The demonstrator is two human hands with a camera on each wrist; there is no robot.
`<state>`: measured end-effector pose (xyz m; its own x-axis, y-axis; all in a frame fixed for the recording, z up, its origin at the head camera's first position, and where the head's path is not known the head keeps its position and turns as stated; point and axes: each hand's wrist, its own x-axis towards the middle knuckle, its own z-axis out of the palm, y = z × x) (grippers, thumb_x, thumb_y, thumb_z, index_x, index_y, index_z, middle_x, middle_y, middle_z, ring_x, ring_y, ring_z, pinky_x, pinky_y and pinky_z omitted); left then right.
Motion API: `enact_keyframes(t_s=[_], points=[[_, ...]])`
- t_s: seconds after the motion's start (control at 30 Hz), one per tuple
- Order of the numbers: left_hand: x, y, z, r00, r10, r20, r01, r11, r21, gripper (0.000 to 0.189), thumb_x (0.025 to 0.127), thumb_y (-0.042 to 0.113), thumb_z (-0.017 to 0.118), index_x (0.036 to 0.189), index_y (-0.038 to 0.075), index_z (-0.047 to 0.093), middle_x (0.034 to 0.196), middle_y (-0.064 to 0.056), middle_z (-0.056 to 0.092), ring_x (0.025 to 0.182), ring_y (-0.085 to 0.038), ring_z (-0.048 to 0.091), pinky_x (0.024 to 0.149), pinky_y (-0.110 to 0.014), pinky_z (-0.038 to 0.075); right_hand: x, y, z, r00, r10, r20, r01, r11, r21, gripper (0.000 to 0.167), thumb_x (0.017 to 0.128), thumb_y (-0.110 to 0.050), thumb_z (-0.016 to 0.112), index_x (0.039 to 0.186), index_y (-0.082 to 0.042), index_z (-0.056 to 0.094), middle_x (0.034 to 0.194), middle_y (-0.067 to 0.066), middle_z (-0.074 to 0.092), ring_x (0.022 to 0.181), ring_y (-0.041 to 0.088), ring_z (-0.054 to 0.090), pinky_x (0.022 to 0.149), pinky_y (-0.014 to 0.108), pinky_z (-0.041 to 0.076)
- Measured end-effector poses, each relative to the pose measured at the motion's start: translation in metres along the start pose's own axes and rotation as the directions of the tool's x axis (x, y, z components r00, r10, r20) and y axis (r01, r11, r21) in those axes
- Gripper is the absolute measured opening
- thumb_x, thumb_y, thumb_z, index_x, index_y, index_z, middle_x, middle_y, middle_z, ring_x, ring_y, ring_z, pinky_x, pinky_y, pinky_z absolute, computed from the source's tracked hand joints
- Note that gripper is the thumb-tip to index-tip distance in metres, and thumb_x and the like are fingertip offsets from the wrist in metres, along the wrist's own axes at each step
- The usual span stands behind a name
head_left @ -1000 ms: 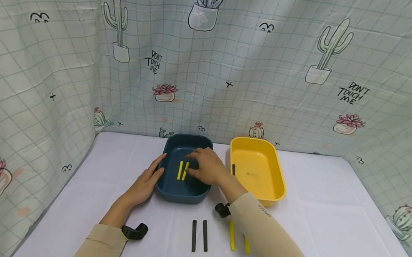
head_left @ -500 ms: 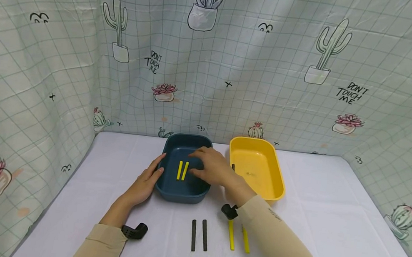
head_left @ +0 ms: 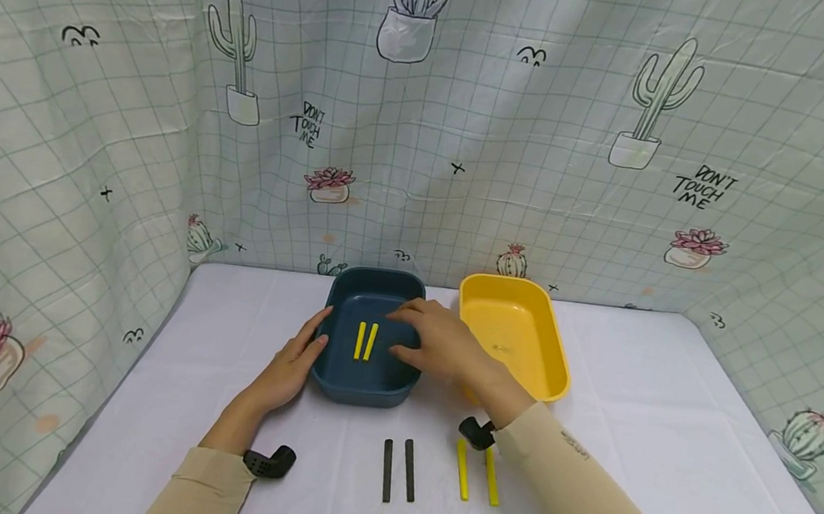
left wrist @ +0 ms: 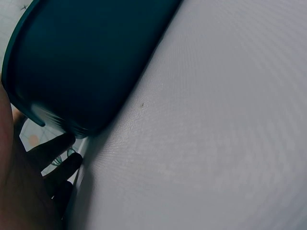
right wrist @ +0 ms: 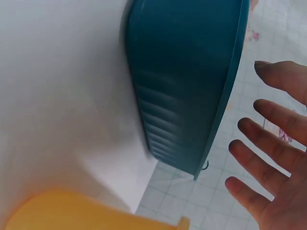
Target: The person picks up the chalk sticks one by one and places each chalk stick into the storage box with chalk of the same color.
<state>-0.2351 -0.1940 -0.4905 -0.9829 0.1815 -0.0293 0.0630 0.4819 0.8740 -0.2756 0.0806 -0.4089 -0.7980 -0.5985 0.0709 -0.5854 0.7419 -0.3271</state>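
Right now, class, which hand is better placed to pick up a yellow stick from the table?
Probably the right hand: it is empty and nearer those yellow sticks, while the left hand touches the blue tray.

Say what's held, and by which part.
Nothing is held: the right hand is open over the blue bin; the left hand only touches its left side.

- Rests the left hand [left wrist: 29,184] at the end of a dark teal tray [left wrist: 91,57], with the fingers [left wrist: 63,171] apart and deep in shadow.
- Has one fingertip right at the tray's corner.
- Above the hand, shows the tray tilted and running out of view.
- Beyond the fingertips, opens onto a wide white cloth [left wrist: 206,129], with a small speck [left wrist: 142,104] near the tray.
- Between the fingers, reveals a pale backdrop [left wrist: 41,133].
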Motion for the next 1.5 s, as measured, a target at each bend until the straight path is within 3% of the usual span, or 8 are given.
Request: enact_keyframes(t_s=[1.17, 1.5], points=[[-0.002, -0.001, 0.002, 1.0, 0.008, -0.006, -0.008, 1.0, 0.006, 0.055, 0.113, 0.045, 0.032, 0.166, 0.033, 0.019, 0.174, -0.012, 0.017, 0.159, -0.044, 0.015, 0.122, -0.074, 0.01, -0.075, 0.0, -0.013, 0.993, -0.107, -0.056, 0.103, 0.992, -0.07, 0.049, 0.094, -0.037, 0.077, 0.138, -0.02, 0.066, 0.141, -0.002, 0.062, 0.132, 0.021, 0.058, 0.111, 0.044, 0.05], [0.0, -0.001, 0.0, 1.0, 0.017, -0.008, -0.017, 1.0, 0.004, 0.054, 0.114, 0.041, 0.033, 0.165, 0.033, 0.02, 0.174, -0.012, 0.017, 0.16, -0.043, 0.014, 0.123, -0.073, 0.011, -0.096, -0.001, -0.018, 0.989, -0.145, -0.032, 0.141, 0.986, -0.093, 0.052, 0.093, -0.039, 0.078, 0.139, -0.02, 0.065, 0.14, -0.003, 0.062, 0.128, 0.019, 0.06, 0.107, 0.042, 0.052]])
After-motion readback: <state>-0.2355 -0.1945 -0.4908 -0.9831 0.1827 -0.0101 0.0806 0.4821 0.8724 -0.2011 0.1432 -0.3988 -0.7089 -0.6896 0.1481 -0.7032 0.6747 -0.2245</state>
